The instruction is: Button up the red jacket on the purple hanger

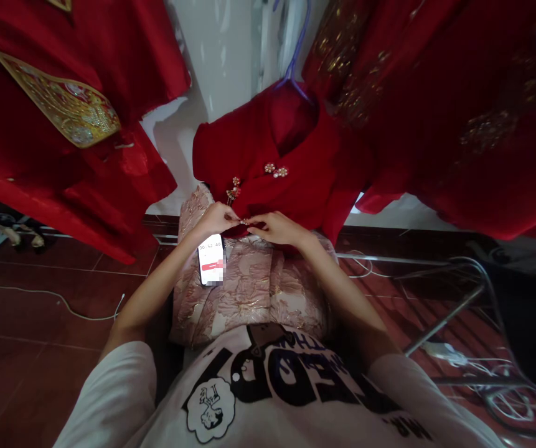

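Note:
A red garment (305, 199) hangs on a purple hanger (289, 73), its lower part reaching over my lap. Jewelled flower ornaments (276, 170) sit near its neckline, and another beaded ornament (233, 190) is on its left side. Just below them my left hand (222, 219) pinches a small beaded piece (244, 222) between its fingertips. My right hand (274, 228) meets it from the other side, fingers closed on the same piece. Pink brocade fabric (249, 292) covers my lap, and a lit phone (211, 264) lies on it below my left hand.
Red garments with gold embroidery hang at the left (85, 112) and right (436, 124). A metal-framed chair (445, 320) stands at the lower right beside tangled white cables (505, 398). Another cable (81, 316) runs over the tiled floor (29, 348) at the left.

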Available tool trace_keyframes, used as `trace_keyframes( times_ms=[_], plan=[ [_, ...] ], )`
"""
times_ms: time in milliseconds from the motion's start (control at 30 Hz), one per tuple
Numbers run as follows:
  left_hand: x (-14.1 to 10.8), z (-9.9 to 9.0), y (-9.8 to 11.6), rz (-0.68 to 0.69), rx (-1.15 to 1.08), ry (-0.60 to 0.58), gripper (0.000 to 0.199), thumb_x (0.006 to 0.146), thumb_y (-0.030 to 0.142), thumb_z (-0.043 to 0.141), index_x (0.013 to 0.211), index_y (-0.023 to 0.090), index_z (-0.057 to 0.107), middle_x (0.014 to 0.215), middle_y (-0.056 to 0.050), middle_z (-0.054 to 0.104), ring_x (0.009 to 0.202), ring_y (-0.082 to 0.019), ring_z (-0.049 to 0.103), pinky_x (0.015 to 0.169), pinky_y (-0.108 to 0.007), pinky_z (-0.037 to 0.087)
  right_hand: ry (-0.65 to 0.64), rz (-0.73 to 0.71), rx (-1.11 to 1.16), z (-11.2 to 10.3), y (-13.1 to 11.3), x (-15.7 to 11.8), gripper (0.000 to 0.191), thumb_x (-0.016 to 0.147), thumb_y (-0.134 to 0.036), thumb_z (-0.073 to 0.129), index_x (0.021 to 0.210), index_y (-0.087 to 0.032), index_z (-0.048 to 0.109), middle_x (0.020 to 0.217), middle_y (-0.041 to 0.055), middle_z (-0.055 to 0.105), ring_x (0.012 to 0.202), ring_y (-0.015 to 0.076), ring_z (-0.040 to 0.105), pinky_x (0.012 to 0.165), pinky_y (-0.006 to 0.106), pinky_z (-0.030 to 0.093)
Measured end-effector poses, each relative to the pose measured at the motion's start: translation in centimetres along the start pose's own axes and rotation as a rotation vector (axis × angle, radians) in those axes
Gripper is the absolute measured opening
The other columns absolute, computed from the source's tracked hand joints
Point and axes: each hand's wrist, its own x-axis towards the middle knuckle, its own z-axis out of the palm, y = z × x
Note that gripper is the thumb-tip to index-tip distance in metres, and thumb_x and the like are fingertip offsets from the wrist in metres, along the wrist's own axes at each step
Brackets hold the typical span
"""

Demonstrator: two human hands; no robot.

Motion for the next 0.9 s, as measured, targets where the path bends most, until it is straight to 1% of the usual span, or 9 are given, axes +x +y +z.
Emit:
trace_keyframes(
  times_ms=[67,133,233,333,433,533,667,767,900],
  plan=[
    [0.0,-0.1,0.1,0.006,0.028,-0.017,0.008,0.072,0.017,0.072,0.078,0.014,0.076,0.078,-0.007,0.077,0.069,-0.017,0.069,0.068,-0.028,0.054,0.011,-0.004,0.03,-0.4,0.0,0.0,0.033,0.099,-0.027,0.064,0.128,-0.02,0.079,0.124,0.0069,0.079,0.103,0.0229,0.079,0.092,0.033,0.059],
    [-0.2,-0.3,0.5,0.082,0.101,-0.01,0.014,0.071,0.017,0.075,0.085,0.014,0.075,0.084,-0.007,0.075,0.075,-0.019,0.069,0.071,-0.03,0.054,0.063,-0.011,0.052,-1.2,-0.1,-0.3,0.028,0.099,-0.028,0.063,0.119,-0.022,0.082,0.119,0.0044,0.081,0.102,0.0225,0.08,0.093,0.034,0.06],
    [-0.7,-0.4,1.4,0.216,0.265,0.037,0.025,0.076,0.018,0.078,0.101,0.016,0.076,0.108,-0.01,0.074,0.103,-0.028,0.07,0.093,-0.038,0.055,0.217,-0.037,0.081,-3.1,-0.3,-1.2,0.027,0.099,-0.031,0.061,0.109,-0.022,0.084,0.115,0.0038,0.082,0.098,0.0221,0.08,0.094,0.036,0.062],
    [-1.3,-0.4,2.3,0.213,0.406,0.028,0.028,0.082,0.023,0.08,0.109,0.016,0.077,0.126,-0.014,0.068,0.124,-0.035,0.063,0.111,-0.047,0.048,0.356,-0.047,0.119,-5.2,-0.6,-2.4,0.03,0.098,-0.037,0.061,0.109,-0.02,0.084,0.114,0.0051,0.082,0.099,0.0218,0.079,0.092,0.036,0.064],
    [-1.6,-0.3,2.7,0.202,0.47,0.012,0.026,0.087,0.028,0.08,0.109,0.014,0.078,0.132,-0.016,0.064,0.128,-0.038,0.06,0.113,-0.05,0.047,0.428,-0.041,0.138,-6.7,-0.8,-3.5,0.035,0.098,-0.045,0.061,0.111,-0.02,0.083,0.115,0.0069,0.081,0.097,0.0211,0.078,0.089,0.036,0.065],
    [-1.3,-0.1,2.5,0.281,0.49,0.043,0.023,0.091,0.03,0.076,0.109,0.016,0.079,0.128,-0.015,0.067,0.125,-0.037,0.061,0.111,-0.051,0.049,0.46,-0.038,0.15,-7.3,-0.8,-4.1,0.04,0.098,-0.05,0.062,0.111,-0.019,0.082,0.116,0.0092,0.081,0.092,0.0203,0.078,0.086,0.037,0.066],
    [-0.6,0.1,1.5,0.378,0.426,0.071,0.017,0.093,0.025,0.069,0.106,0.02,0.078,0.106,-0.011,0.075,0.11,-0.032,0.068,0.104,-0.049,0.052,0.479,-0.045,0.166,-7.3,-0.7,-4.1,0.042,0.098,-0.051,0.062,0.112,-0.017,0.081,0.112,0.0107,0.081,0.09,0.0201,0.078,0.085,0.037,0.066],
    [-0.2,0.3,0.8,0.4,0.274,0.051,0.014,0.091,0.024,0.066,0.097,0.022,0.079,0.101,-0.01,0.075,0.102,-0.03,0.07,0.1,-0.048,0.054,0.472,-0.047,0.177,-7.2,-0.7,-4.0,0.043,0.098,-0.053,0.062,0.112,-0.017,0.081,0.109,0.011,0.081,0.09,0.0206,0.078,0.086,0.038,0.066],
    [-0.1,0.7,0.5,0.26,-0.053,0.096,0.017,0.083,0.029,0.077,0.098,0.023,0.078,0.109,-0.011,0.076,0.11,-0.034,0.07,0.108,-0.052,0.049,0.461,-0.039,0.19,-7.3,-0.8,-4.1,0.045,0.097,-0.056,0.063,0.112,-0.018,0.081,0.108,0.0109,0.081,0.091,0.0211,0.078,0.086,0.039,0.066]
  ],
)
